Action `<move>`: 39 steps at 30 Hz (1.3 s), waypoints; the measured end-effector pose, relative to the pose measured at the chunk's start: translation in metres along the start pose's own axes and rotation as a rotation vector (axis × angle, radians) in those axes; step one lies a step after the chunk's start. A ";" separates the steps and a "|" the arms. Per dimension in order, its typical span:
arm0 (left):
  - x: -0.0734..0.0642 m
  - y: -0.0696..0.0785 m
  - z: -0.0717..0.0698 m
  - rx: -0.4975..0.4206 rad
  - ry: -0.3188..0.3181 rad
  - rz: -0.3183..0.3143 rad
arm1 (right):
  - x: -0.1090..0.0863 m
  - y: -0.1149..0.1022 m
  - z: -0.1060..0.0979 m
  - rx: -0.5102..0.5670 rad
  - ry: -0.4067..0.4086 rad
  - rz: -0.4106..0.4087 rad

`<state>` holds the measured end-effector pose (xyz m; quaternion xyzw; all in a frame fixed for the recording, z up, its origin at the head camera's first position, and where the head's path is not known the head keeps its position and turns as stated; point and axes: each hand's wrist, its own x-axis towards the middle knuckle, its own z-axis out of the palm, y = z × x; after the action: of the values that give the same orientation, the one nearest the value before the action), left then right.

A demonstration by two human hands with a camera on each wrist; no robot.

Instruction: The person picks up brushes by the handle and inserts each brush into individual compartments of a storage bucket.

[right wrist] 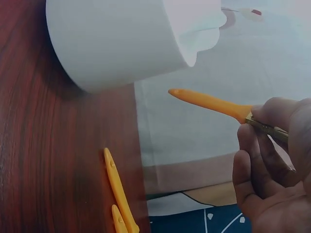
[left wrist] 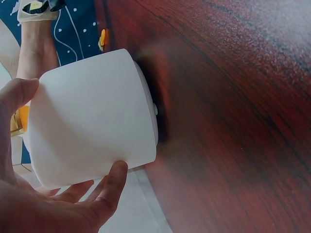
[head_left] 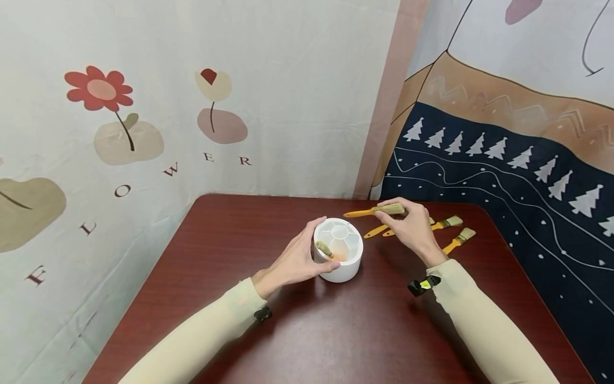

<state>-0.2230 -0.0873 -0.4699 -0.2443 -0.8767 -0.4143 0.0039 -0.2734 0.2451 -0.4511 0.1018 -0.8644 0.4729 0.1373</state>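
My left hand (head_left: 298,257) grips a round white divided organizer (head_left: 341,273) by its side, thumb over the near rim and fingers round the far left. In the left wrist view the organizer's smooth wall (left wrist: 92,116) hides its compartments. One paintbrush (head_left: 324,248) stands in a compartment, bristles up, its handle hidden inside. To the right, my right hand (head_left: 413,228) pinches another paintbrush (head_left: 361,213) near its metal band. That brush's yellow handle (right wrist: 209,103) points left toward the organizer, above the table and apart from it.
Several more yellow-handled paintbrushes (head_left: 458,241) lie on the dark red table (head_left: 355,330), beneath and right of my right hand. A pale printed curtain (head_left: 297,106) hangs behind the table, and a navy tree-patterned cloth (head_left: 479,176) at the right.
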 end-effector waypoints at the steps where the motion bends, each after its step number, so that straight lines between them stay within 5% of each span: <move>1: 0.000 0.000 0.000 0.000 0.000 0.000 | -0.001 0.000 0.000 0.002 0.003 -0.003; 13: 0.001 -0.001 0.001 -0.001 -0.002 0.008 | -0.010 -0.010 -0.007 0.163 0.029 -0.033; 39: 0.001 0.000 -0.001 -0.013 -0.015 -0.002 | -0.019 -0.034 -0.017 0.246 0.112 -0.110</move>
<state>-0.2246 -0.0875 -0.4692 -0.2465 -0.8744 -0.4179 -0.0049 -0.2425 0.2420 -0.4220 0.1384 -0.7839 0.5720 0.1977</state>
